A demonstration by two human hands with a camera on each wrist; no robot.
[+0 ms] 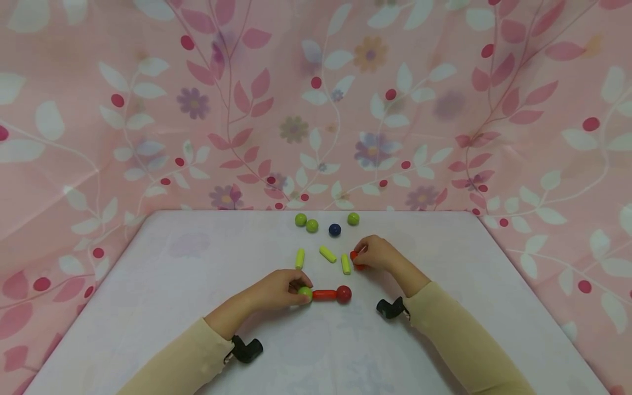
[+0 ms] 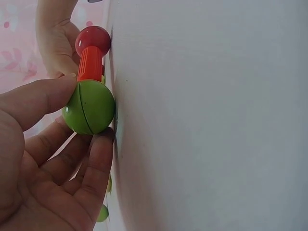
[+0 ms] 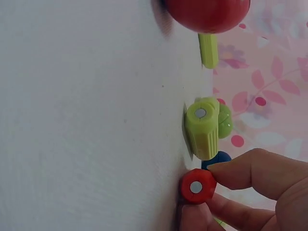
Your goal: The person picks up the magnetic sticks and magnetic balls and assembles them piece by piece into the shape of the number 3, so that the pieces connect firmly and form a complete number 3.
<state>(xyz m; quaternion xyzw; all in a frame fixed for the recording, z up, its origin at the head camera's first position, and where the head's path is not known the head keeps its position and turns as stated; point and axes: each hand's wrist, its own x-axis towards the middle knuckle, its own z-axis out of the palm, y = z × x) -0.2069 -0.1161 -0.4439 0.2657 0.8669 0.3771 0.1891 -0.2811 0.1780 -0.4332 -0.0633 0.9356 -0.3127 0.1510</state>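
Observation:
My left hand (image 1: 283, 289) grips a green ball (image 2: 89, 107) between thumb and fingers. Out of that ball runs a red grooved rod (image 1: 324, 295), with a dark red ball (image 1: 344, 294) at its far end, so the three form one straight piece low along the table. Farther right, my right hand (image 1: 377, 253) pinches another red rod (image 3: 198, 186) between thumb and fingers. A round silver metal disc shows in this rod's end, which faces the right wrist camera. Most of its length is hidden behind the fingers in the head view.
Three yellow-green rods lie beyond the joined piece, the nearest to my right hand being a rod (image 1: 345, 264) just left of it. Toward the back edge of the white table (image 1: 197, 340) sit a dark blue ball (image 1: 334, 230) and three green balls, one (image 1: 353, 219) standing apart.

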